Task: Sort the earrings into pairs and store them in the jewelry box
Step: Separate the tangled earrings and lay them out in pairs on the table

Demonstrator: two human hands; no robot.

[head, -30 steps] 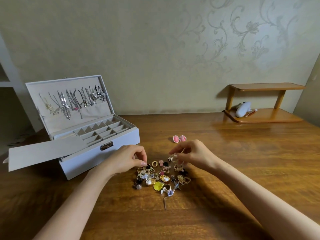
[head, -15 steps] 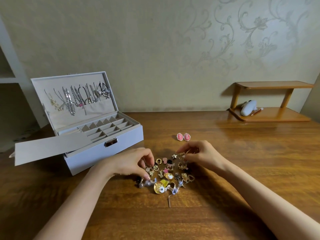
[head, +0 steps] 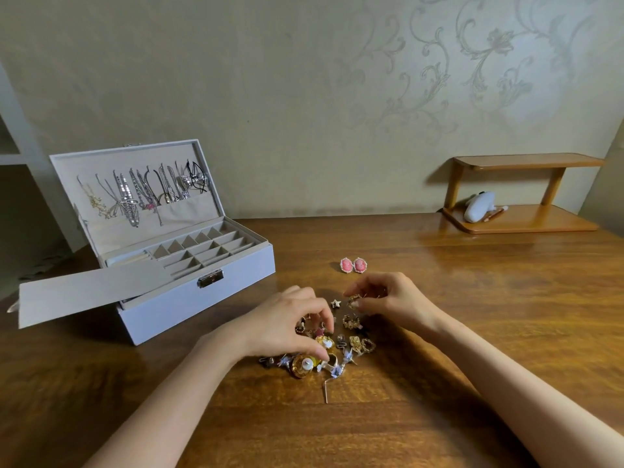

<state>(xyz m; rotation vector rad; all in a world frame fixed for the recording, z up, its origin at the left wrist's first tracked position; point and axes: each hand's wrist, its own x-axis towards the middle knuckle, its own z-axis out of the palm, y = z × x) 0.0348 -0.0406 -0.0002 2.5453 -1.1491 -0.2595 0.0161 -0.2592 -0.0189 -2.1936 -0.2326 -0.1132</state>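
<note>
A pile of several mixed earrings (head: 341,349) lies on the wooden table (head: 472,315) in front of me. My left hand (head: 287,324) rests over the pile's left side with curled fingers, its fingertips among the earrings; whether it holds one I cannot tell. My right hand (head: 388,298) pinches a gold ornate earring (head: 354,300) just above the pile's far edge. A matching gold earring (head: 351,321) lies below it. A small star earring (head: 335,303) sits between my hands. A pair of pink oval earrings (head: 353,265) lies apart, farther back. The pale jewelry box (head: 236,265) stands open at the left.
The box's lid holds several necklaces (head: 141,194), and a grey flap (head: 84,295) hangs out over its front left. A small wooden shelf (head: 520,197) with a white object (head: 479,206) stands at the back right against the wall.
My left hand slid forward and right over the pile. My right hand lifted a gold earring from the pile's far side. The view shifted slightly.
</note>
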